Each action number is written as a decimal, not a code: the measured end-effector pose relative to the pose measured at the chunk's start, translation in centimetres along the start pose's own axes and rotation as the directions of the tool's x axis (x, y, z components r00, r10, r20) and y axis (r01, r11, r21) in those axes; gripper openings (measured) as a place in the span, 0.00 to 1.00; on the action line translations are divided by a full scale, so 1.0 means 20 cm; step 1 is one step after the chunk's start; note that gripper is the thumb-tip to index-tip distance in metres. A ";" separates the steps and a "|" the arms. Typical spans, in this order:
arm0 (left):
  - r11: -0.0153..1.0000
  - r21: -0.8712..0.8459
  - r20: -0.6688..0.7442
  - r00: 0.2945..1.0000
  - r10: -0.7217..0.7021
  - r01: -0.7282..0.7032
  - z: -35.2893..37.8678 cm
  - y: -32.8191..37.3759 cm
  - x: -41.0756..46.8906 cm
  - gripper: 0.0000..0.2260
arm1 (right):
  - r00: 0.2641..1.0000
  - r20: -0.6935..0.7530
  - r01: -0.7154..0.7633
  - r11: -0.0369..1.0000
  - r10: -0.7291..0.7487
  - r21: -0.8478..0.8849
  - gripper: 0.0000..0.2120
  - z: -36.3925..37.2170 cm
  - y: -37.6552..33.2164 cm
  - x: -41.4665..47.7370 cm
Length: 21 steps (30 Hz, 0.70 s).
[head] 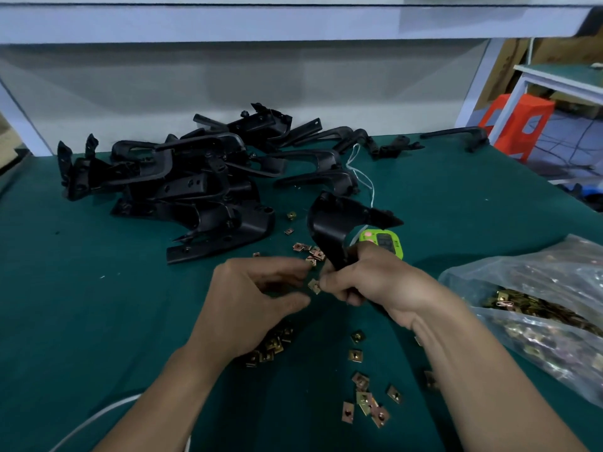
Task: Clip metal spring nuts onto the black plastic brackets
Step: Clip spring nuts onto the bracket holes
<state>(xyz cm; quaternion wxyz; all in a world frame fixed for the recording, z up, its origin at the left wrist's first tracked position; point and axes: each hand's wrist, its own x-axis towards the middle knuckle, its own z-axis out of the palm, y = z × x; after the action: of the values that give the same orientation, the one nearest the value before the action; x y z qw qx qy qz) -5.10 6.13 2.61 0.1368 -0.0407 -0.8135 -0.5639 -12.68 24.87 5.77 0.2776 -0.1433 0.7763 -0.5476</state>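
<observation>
The move turns on the small gap at centre frame. One spring nut (314, 286) sits between your two hands, level with your knuckles and lying against the left side of your right hand (368, 278). The bracket (329, 223) that it must clip onto stands right of it and above it. Your right hand is wrapped tight round the bracket's stem. The stem's long axis runs up out of your fist, leans slightly left, then hooks over to the right and ends in a pointed tip toward the right of the frame; a short dark end pokes out below your fist. Your left hand (257, 298) comes in from the left, its fingers (287, 267) curled, forefinger above the nut and thumb below. The nut touches a right fingertip, and you cannot tell from here whether the left pair pinches it or only frames it. Both hands are right at the nut, so judge the work as turning it to face the bracket's edge, not reaching. Around you, loose nuts (362, 399) are scattered on the green surface (98, 305) toward the lower centre, with more just behind the stem and under your left wrist. A pile of brackets (182, 184) fills the upper left of centre, a plastic bag (538, 305) of nuts lies at the right edge, and a green device (381, 243) sits just behind your right fist. Nothing stands between nut and bracket except your own fingertips.
</observation>
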 end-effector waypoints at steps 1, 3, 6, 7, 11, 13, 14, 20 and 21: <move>1.000 0.025 0.020 1.000 -0.002 0.001 0.00 0.00 0.00 0.20 | 1.000 -0.001 0.002 1.000 -0.002 0.005 0.11 0.00 0.00 0.00; 0.999 0.048 0.024 1.000 0.014 -0.015 0.02 0.01 0.00 0.19 | 1.000 0.006 -0.001 1.000 0.001 -0.003 0.13 0.00 0.01 0.00; 0.990 0.130 -0.028 0.998 0.055 -0.051 0.02 0.02 -0.01 0.20 | 1.000 0.008 -0.012 0.999 0.013 -0.029 0.10 0.02 0.01 0.01; 0.985 0.161 -0.050 0.997 0.066 -0.057 0.03 0.02 -0.01 0.20 | 1.000 0.003 -0.010 0.999 0.010 -0.037 0.10 0.03 0.01 0.01; 0.980 0.189 -0.139 0.987 0.083 -0.056 0.06 0.02 -0.02 0.21 | 0.998 -0.062 -0.008 1.000 0.008 0.002 0.10 0.04 0.00 0.01; 0.989 0.144 -0.179 0.982 0.055 -0.029 0.08 0.01 -0.01 0.18 | 0.997 -0.079 -0.018 0.998 0.023 0.067 0.09 0.03 0.00 0.02; 0.992 0.126 -0.189 0.981 0.036 -0.012 0.08 0.02 0.00 0.17 | 0.996 -0.081 -0.023 0.996 0.030 0.085 0.09 0.03 0.00 0.02; 0.997 0.075 -0.205 0.979 -0.002 0.018 0.09 0.04 0.00 0.20 | 0.989 -0.125 -0.057 0.980 0.082 0.193 0.12 0.04 -0.01 0.01; 0.996 0.084 -0.212 0.977 -0.002 0.020 0.10 0.04 0.00 0.21 | 0.986 -0.140 -0.059 0.976 0.090 0.211 0.12 0.04 -0.01 0.02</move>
<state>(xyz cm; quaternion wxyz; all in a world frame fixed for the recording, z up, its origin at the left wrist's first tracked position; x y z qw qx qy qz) -5.26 8.30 2.70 0.2210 0.0298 -0.8180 -0.5302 -12.51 24.02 5.67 0.2526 -0.0431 0.7389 -0.6232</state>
